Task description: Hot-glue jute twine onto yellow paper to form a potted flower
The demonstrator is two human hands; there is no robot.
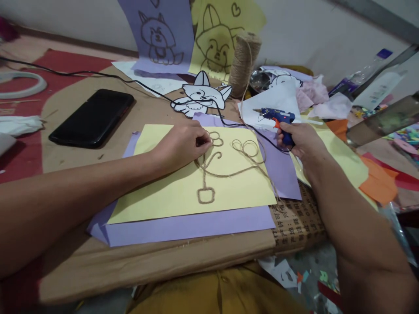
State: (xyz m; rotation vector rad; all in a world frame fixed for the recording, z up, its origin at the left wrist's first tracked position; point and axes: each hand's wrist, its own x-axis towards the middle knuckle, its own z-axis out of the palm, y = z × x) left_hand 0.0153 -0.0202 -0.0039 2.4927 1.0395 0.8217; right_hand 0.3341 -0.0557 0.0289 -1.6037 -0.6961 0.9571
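Observation:
My right hand point(299, 141) grips a blue hot glue gun point(278, 116) with an orange trigger and a small red light. Its nozzle points left, above a white sheet. My left hand point(183, 141) rests on a yellow paper point(157, 196), thumb and fingers pinched together on the brown twine point(225, 175) at a flower shape. The twine on the paper forms a flower with a stem, a curled leaf and a small square pot point(206, 195). A loose length loops to the right of it. My left fingertips are partly hidden.
Purple sheets point(196, 226) lie beneath the yellow paper. Behind stand a twine spool point(245, 63), a fox cutout point(204, 96) and two twine pictures. A black phone point(93, 117) lies left. A black cord point(140, 83) crosses the table. Paper scraps and a bottle point(369, 72) crowd the right.

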